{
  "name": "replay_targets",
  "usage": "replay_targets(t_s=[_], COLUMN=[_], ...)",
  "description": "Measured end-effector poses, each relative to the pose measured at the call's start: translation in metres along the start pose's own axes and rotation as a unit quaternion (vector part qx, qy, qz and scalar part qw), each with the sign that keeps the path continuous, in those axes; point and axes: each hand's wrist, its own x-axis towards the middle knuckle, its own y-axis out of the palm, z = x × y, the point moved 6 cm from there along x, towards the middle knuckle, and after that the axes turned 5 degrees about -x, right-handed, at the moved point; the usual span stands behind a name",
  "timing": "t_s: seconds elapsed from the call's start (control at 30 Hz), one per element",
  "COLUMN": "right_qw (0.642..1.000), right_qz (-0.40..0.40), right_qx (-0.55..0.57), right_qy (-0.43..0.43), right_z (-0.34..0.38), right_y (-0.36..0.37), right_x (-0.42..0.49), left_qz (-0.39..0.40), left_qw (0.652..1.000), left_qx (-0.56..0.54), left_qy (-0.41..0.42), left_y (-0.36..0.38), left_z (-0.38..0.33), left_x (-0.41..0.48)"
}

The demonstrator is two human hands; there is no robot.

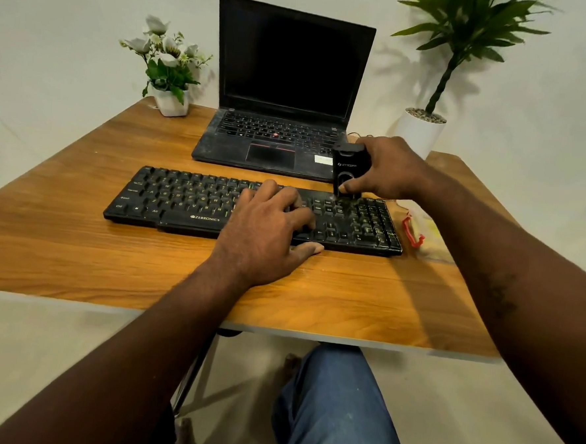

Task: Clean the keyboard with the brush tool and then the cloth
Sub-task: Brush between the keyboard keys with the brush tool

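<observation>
A black keyboard [183, 201] lies across the wooden table [77, 249]. My left hand [267, 230] rests on its middle keys, fingers spread and the thumb at the front edge. My right hand [391, 169] grips a black brush tool [348, 170] upright, with its lower end down on the keys near the keyboard's upper right. Greenish dust shows on the keys around the tool's tip. A yellowish cloth [428, 230] lies to the right of the keyboard, partly hidden by my right forearm.
An open black laptop [286, 84] stands behind the keyboard. A small white flower pot [170, 101] is at the back left. A tall plant in a white pot [421, 126] stands beyond the table's right corner. A red clip-like item [411, 230] lies on the cloth.
</observation>
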Motion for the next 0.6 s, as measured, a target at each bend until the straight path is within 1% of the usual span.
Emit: replay_targets(t_s=[0.1,0.13,0.17,0.23,0.27,0.37,0.4,0.5,0.53,0.6], right_qw=[0.997,0.996,0.997,0.999,1.000,0.996,0.995,0.997,0.996,0.990], right_qz=[0.074,0.085,0.077,0.031,0.029,0.093,0.097,0.067,0.077,0.126], right_qx=[0.003,0.007,0.008,-0.008,-0.012,-0.002,0.000,0.034,0.041,0.041], right_qy=[-0.002,-0.004,-0.003,-0.001,0.000,-0.008,-0.010,-0.009,-0.017,-0.038], right_z=[-0.007,-0.007,-0.006,-0.006,-0.006,-0.005,-0.005,-0.004,-0.002,0.005], right_y=[-0.004,-0.006,-0.008,-0.009,-0.007,-0.002,-0.003,-0.003,-0.001,0.001], right_x=[-0.006,-0.008,-0.008,-0.009,-0.010,-0.015,-0.016,-0.028,-0.034,-0.046], left_qz=[0.011,0.016,0.019,0.018,0.017,0.015,0.015,0.015,0.013,0.012], left_qw=[1.000,1.000,1.000,1.000,1.000,1.000,1.000,1.000,1.000,1.000], left_qx=[0.007,0.008,0.008,0.002,0.001,0.005,0.007,0.010,0.010,0.012], left_qy=[-0.003,-0.004,-0.004,-0.003,-0.003,-0.002,-0.002,-0.002,-0.001,-0.001], left_y=[0.003,0.003,0.004,0.004,0.003,0.002,0.002,0.003,0.003,0.003], left_z=[0.001,0.002,0.002,0.002,0.002,0.001,0.001,0.001,0.001,0.001], left_x=[0.001,0.001,0.001,0.001,0.000,0.001,0.001,-0.001,-0.001,0.000])
